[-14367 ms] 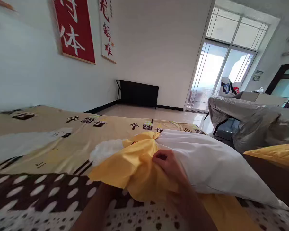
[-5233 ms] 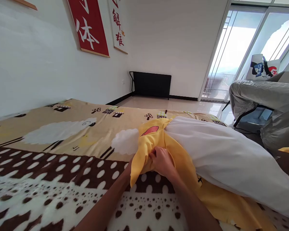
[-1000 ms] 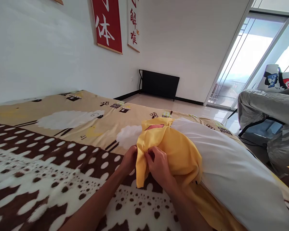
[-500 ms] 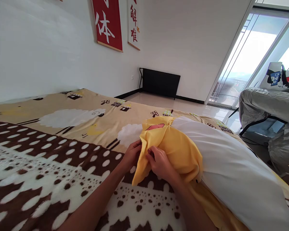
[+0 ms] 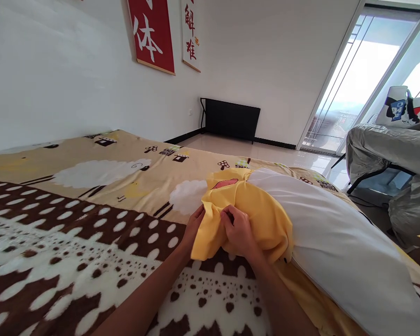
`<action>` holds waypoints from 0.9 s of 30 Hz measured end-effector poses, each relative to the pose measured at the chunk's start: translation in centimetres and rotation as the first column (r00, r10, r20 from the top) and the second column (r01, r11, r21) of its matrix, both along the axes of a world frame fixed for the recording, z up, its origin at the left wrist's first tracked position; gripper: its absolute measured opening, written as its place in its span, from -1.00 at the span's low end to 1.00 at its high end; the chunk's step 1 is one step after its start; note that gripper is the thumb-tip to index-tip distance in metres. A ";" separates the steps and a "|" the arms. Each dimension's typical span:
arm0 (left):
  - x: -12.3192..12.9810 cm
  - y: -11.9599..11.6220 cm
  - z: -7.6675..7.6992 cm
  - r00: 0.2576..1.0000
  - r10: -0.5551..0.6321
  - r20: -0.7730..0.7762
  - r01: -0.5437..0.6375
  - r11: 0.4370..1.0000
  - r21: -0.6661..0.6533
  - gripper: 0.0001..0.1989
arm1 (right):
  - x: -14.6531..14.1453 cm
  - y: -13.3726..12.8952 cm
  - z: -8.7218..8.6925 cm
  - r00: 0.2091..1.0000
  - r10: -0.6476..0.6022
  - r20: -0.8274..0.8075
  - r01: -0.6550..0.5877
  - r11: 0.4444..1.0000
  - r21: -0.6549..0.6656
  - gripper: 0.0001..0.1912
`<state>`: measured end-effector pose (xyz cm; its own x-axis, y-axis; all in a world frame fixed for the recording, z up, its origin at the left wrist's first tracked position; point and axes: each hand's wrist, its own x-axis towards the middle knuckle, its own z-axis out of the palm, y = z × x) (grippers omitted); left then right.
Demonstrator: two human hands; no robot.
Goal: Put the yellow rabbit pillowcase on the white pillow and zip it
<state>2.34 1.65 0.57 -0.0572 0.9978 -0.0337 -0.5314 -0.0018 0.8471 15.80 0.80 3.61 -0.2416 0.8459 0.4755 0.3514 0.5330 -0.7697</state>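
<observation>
A yellow pillowcase (image 5: 262, 210) with a pink printed patch is bunched over the far end of a white pillow (image 5: 339, 233). My right hand (image 5: 238, 229) is closed on the cloth in a pinch, thumb and forefinger gripping a fold. At the pillowcase's left edge, my left hand (image 5: 193, 226) is closed on the fabric, its fingertips hidden behind it. More yellow cloth lies beneath the pillow's near side. Both pillow and pillowcase rest on a patterned blanket (image 5: 126, 275) in brown, white and beige.
Plastic-covered furniture (image 5: 381, 144) stands at the right, with printed bags (image 5: 399, 109) on top. A folded black table (image 5: 231, 119) leans against the far wall. Glass sliding doors (image 5: 357, 79) are at the back right. Scrolls (image 5: 152, 39) hang on the wall.
My right hand has moved slightly up and to the right with its pinched fold. The lower left flap of the pillowcase has lifted a little, covering more of my left hand.
</observation>
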 end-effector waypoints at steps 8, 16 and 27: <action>0.2 -0.9 -0.7 0.975 -0.053 -0.217 0.093 0.979 0.179 -0.66 | 0.0 0.2 -0.1 0.994 -0.094 -0.059 0.094 0.996 -0.010 -0.75; 0.4 -1.3 -0.2 0.921 -0.004 -0.389 0.097 0.971 0.220 -0.71 | 0.1 0.5 -0.4 0.994 -0.096 -0.042 0.096 0.995 -0.020 -0.74; 1.3 -1.2 -0.5 0.815 0.178 -0.551 0.017 0.944 0.331 -0.68 | 0.0 1.2 -1.6 0.997 -0.070 0.034 0.071 0.997 -0.022 -0.72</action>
<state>3.62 0.45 0.03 -0.0489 0.9407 0.3357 0.0568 -0.3330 0.9412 15.81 2.01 2.03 -0.1961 0.8720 0.4486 0.4133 0.4884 -0.7686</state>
